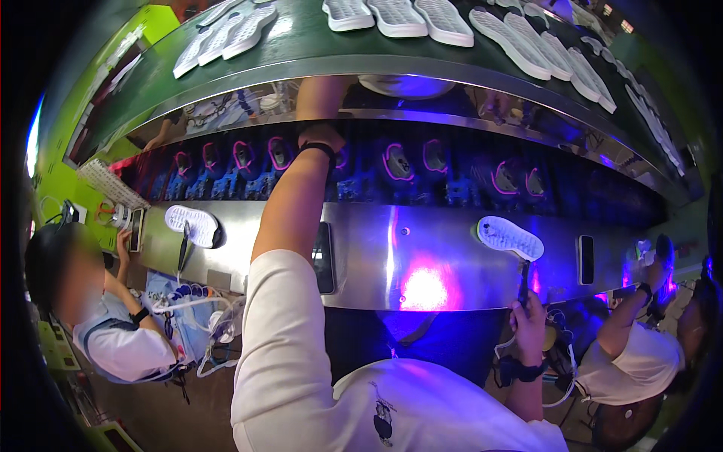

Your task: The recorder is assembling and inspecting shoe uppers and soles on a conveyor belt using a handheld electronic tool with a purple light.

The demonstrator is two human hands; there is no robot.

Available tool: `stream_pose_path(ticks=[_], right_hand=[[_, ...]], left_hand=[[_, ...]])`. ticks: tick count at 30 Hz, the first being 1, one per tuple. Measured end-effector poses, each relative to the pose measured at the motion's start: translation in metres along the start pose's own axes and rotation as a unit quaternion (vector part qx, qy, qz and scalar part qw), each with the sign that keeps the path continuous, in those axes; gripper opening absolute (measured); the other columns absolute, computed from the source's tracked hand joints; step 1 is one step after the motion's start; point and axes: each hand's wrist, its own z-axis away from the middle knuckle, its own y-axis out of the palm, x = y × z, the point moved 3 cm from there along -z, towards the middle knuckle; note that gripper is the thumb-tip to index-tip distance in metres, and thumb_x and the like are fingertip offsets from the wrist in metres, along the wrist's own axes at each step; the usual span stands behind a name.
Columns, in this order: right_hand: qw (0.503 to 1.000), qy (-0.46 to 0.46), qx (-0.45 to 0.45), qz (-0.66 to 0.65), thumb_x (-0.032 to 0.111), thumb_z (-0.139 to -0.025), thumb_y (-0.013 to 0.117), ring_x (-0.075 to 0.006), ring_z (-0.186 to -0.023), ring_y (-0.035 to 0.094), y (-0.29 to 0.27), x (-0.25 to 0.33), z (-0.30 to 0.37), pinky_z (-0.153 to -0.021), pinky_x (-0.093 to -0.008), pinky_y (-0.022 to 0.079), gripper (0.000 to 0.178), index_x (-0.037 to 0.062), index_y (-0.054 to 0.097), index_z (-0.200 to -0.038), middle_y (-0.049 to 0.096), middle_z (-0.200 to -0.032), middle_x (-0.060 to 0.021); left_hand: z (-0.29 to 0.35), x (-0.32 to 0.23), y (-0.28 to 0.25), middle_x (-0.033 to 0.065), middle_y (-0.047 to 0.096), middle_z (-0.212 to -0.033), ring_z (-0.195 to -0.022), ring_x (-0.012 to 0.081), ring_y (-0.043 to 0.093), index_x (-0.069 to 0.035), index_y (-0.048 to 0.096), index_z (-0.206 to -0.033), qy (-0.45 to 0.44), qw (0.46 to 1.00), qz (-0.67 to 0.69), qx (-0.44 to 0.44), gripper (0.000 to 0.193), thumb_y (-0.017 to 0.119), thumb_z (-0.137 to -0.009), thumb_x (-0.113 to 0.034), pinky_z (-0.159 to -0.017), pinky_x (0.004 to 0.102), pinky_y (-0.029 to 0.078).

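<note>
My left arm stretches far forward across the metal bench, a dark band on its wrist. The left hand (322, 135) is at the lit rack, close to the shoe uppers (279, 153) with glowing pink edges; its fingers are hidden. At the bench's near edge, my right hand (529, 320) is closed round the dark handle of a brush (524, 282). The brush's upper end meets the near right end of a white shoe sole (510, 238), which lies on the bench with its ridged face up.
A dark phone (324, 260) lies beside my left forearm, another phone (586, 260) right of the sole. Further left is another sole (191, 226) with a brush. Many white soles (444, 21) rest on the green upper shelf (301, 49). Co-workers sit on both sides.
</note>
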Motion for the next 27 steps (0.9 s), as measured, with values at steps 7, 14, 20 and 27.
stream_pose_path(ticks=[7, 14, 20, 27], right_hand=[[0.998, 0.013, -0.029, -0.06, 0.007, -0.098, 0.063, -0.0044, -0.057, 0.05, 0.005, -0.03, -0.03, -0.046, -0.021, 0.038, 0.035, 0.0006, 0.056, -0.132, 0.065, -0.085, -0.0031], [0.988, -0.033, 0.023, -0.146, 0.007, -0.098, 0.063, -0.0044, -0.057, 0.05, 0.02, -0.03, -0.059, -0.046, -0.0208, 0.037, 0.032, 0.0007, 0.057, -0.129, 0.063, -0.083, -0.003], [0.989, -0.039, 0.033, -0.142, 0.007, -0.098, 0.063, -0.0039, -0.055, 0.05, 0.014, -0.041, -0.057, -0.048, -0.0212, 0.038, 0.033, 0.001, 0.058, -0.13, 0.061, -0.081, 0.0002], [0.986, -0.009, -0.007, -0.164, 0.003, -0.097, 0.063, -0.0031, -0.059, 0.053, 0.015, -0.054, -0.05, -0.051, -0.0213, 0.041, 0.038, 0.001, 0.058, -0.135, 0.063, -0.084, 0.0016]], left_hand=[[0.064, -0.158, -0.021, 0.0185, 0.071, -0.123, -0.111, 0.0373, 0.07, -0.008, 0.072, -0.121, 0.056, 0.997, 0.039, 0.03, 0.048, 0.061, -0.083, -0.035, -0.092, 0.0457, 0.056], [0.064, -0.137, -0.001, 0.0201, 0.074, -0.11, -0.105, 0.0393, 0.07, -0.008, 0.079, -0.104, 0.071, 0.995, 0.064, 0.033, 0.045, 0.062, -0.082, -0.044, -0.092, 0.0458, 0.056], [0.051, -0.121, -0.028, 0.0197, 0.072, -0.119, -0.111, 0.038, 0.069, -0.007, 0.073, -0.119, 0.072, 0.997, 0.008, 0.002, 0.058, 0.062, -0.084, -0.052, -0.095, 0.0458, 0.055], [0.02, -0.201, 0.017, 0.0143, 0.071, -0.122, -0.119, 0.0341, 0.066, -0.016, 0.066, -0.132, 0.195, 0.973, -0.084, -0.085, 0.049, 0.049, -0.098, -0.047, -0.096, 0.0536, 0.052]])
